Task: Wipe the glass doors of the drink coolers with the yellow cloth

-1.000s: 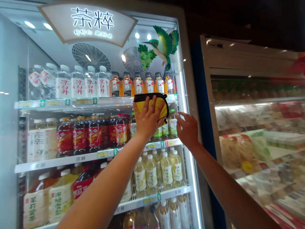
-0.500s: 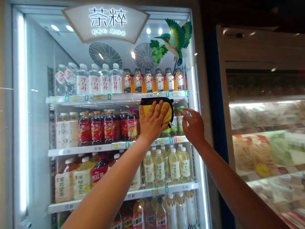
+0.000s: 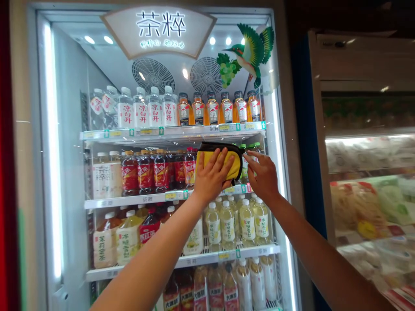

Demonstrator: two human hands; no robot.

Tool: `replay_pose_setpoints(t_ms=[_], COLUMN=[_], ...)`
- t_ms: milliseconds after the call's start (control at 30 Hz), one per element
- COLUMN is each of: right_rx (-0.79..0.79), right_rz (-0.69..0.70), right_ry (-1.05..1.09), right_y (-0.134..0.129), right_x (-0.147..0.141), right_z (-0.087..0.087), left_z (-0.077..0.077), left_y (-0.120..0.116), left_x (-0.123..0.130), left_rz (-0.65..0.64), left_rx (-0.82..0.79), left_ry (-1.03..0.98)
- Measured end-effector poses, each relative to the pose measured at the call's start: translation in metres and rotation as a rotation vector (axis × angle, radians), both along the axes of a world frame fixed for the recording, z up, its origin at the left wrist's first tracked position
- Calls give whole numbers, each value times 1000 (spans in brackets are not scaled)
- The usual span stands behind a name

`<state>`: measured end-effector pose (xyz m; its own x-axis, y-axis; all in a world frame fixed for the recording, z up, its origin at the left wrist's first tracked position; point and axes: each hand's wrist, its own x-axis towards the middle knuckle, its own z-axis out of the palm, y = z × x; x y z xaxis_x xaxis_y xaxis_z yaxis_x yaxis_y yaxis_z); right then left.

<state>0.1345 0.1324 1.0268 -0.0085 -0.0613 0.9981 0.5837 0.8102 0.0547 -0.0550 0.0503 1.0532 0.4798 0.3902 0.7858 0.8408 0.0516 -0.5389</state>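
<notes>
yellow cloth [image 3: 236, 164] lies under the spread left grip [image 3: 210, 175].

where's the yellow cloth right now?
Head view, just right of centre: the yellow cloth is under the left hand, beside the right hand, in front of the drinks fridge's second-highest shelf.

Cloth [image 3: 237, 163] partly hidden under left hand [image 3: 211, 175]; packaged goods [image 3: 358, 207] blurred.

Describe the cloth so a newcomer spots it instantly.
Find the lit drinks cooler with the fan-shaped sign. Just below its top shelf, the left hand lies spread over the cloth. Its yellow face and black border set it apart from the bottles behind.
</notes>
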Motion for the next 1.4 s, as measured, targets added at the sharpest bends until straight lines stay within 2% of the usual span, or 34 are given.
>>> replay_pose_setpoints(t_ms=[100,167,233,367,433,500,633,700,767,867,933,1000,1067,1133,1200,1267,1333,1400], right_rx=[6,17,27,20,22,33,39,40,44,46,46,43,42,49,57,59,56,50], right_rz=[21,40,52,43,36,40,98,125,138,149,145,138,135,140,137,118,86,59], right_ry=[21,28,31,21,11,6,7,7,5,-8,-21,-28,-27,-25,-25,-28,-28,-31], right_y=[-3,-5,-6,-12,-15,-19,-28,-33,-37,-41,-42,-42,-42,-40,-38,-36,-35,-35], right_x=[-7,-7,-6,-1,-1,-4,-18,-25,-30,-32,-33,-35,-40,-47,-54,-60,-65,-69], right_z=[4,2,-3,-12,-14,-12,-5,-4,-5,-11,-15,-15,-11,-5,0,3,2,-3], left_z=[42,52,41,-9,-22,-15,32,48,46,17,-3,-10,-2,18,40,54,52,35], left_y=[-7,-14,-21,-23,-18,-12,-9,-15,-23,-33,-34,-32,-28,-26,-29,-36,-46,-55], left_x=[-12,-23,-33,-34,-25,-16,-13,-24,-38,-54,-55,-50,-45,-45,-55,-73,-93,-108], left_rz=[29,46,53,40,21,9,12,22,35,51,45,29,15,8,11,28,54,82], left_rx=[72,118,138,121,79,55,71,96,131,165,141,96,63,50,71,124,184,218], left_ry=[-124,-206,-252,-239,-186,-161,-197,-235,-282,-325,-293,-228,-170,-138,-150,-215,-302,-360])
